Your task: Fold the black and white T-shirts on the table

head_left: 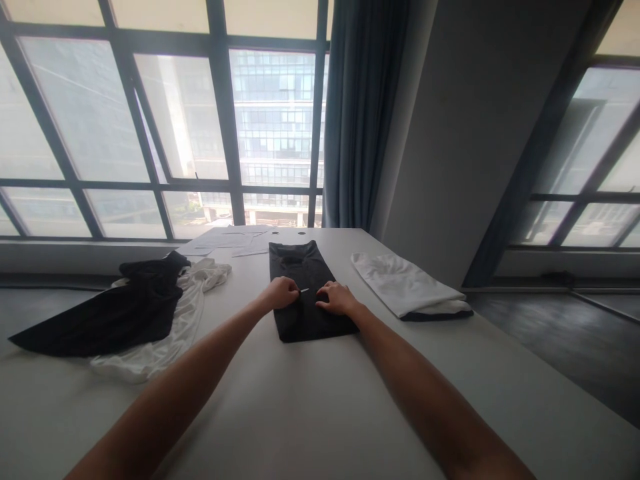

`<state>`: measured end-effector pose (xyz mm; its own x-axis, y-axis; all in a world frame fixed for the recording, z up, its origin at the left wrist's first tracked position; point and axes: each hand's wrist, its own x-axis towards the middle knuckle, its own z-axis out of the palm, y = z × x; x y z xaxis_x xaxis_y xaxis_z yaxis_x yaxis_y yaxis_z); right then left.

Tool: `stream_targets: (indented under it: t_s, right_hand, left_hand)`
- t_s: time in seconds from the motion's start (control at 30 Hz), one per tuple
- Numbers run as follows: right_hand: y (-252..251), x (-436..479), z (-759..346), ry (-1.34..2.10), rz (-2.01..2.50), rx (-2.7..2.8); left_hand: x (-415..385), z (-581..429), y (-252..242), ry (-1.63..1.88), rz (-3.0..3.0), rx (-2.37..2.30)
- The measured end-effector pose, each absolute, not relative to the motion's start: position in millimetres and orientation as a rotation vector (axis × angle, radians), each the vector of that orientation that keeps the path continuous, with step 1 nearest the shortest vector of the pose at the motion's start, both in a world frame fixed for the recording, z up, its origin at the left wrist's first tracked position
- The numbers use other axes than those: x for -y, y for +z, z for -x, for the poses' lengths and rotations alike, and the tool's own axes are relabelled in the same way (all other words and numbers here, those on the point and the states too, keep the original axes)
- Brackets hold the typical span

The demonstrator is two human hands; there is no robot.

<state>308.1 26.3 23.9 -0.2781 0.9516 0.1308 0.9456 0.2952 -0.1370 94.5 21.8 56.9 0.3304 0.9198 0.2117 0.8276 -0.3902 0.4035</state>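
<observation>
A folded black garment point(305, 327), perhaps a shirt, lies flat on the white table in front of me, its collar end toward the window. My left hand point(281, 293) is closed over its left side, with a thin, pale, pointed object point(304, 291) sticking out from the fingers. What kind of object that is, I cannot make out. On the right side of the same garment rests my right hand point(337, 298), fingers bent and spread from the thumb, touching the cloth and holding nothing visible.
Left on the table point(295, 413) are a rumpled black garment point(135, 310) and white cloth point(193, 313). Folded white cloth point(405, 283) lies to the right over something dark. Paper sheets point(230, 241) are at the far end, before the windows and a blue curtain point(360, 120).
</observation>
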Motion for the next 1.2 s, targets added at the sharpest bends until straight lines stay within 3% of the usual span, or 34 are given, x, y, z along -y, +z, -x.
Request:
stream_targets:
  t_s: [0.13,0.37,0.53,0.8,1.03,1.2]
  right_hand:
    - [16,-28,-316,0.156,1.715,2.392]
    - [15,-29,-319,0.162,1.675,2.394]
    - [13,-29,-318,0.063,1.667,2.364]
    - [9,-30,-314,0.182,1.708,2.425]
    - [2,-32,-308,0.096,1.769,2.403]
    - [-7,-35,-309,0.115,1.792,2.382]
  left_hand:
    - [-29,-99,71,0.745,-2.244,-1.609]
    - [-5,-110,30,0.289,-2.423,-1.457]
    - [-17,-93,21,0.510,-2.625,-1.658]
    - [-35,-52,-3,0.055,-2.561,-1.511]
    - [-56,-35,4,0.372,-2.599,-1.685]
    - [-58,-43,-15,0.122,-2.511,-1.718]
